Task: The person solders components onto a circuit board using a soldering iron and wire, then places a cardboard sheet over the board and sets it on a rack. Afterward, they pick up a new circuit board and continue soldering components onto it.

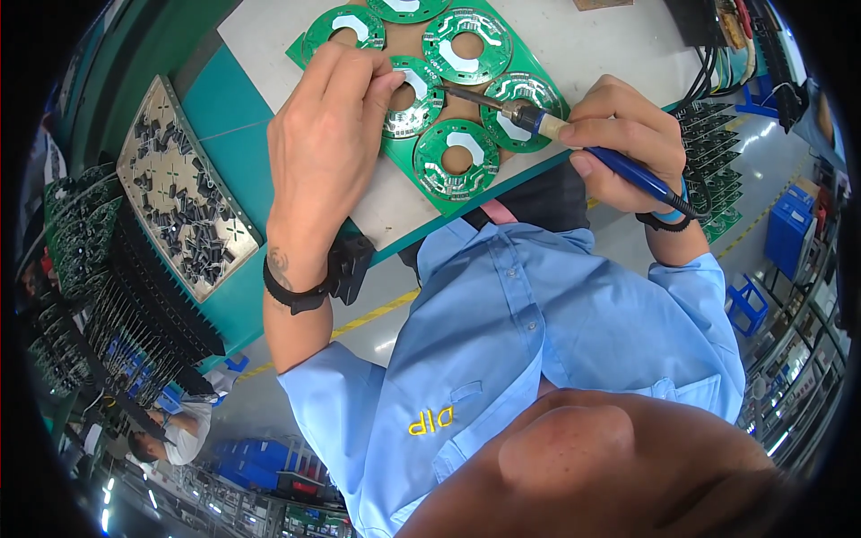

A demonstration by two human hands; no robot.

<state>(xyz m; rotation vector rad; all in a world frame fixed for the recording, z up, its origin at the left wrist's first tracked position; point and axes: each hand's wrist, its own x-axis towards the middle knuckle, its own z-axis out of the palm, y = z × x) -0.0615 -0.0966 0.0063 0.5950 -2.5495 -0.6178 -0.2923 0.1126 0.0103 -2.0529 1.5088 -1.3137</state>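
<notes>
A green circuit board panel (421, 184) with several ring-shaped boards, each with a round hole, lies on a pale board. My right hand (628, 143) is closed around a soldering iron (619, 170) with a blue handle. Its thin metal tip reaches left to the edge of the middle-left ring board (423, 106). Over that same ring, my left hand (327, 134) has thumb and forefinger pinched together beside the hole. What those fingertips hold, if anything, is too small to make out.
Left of the panel, a metal tray (152, 202) holds many small black components with leads. Racks of green boards (117, 260) stand at the far left, and more stacked boards (713, 161) are at the right. Cables (708, 76) hang at the upper right. Another person (179, 435) is farther off.
</notes>
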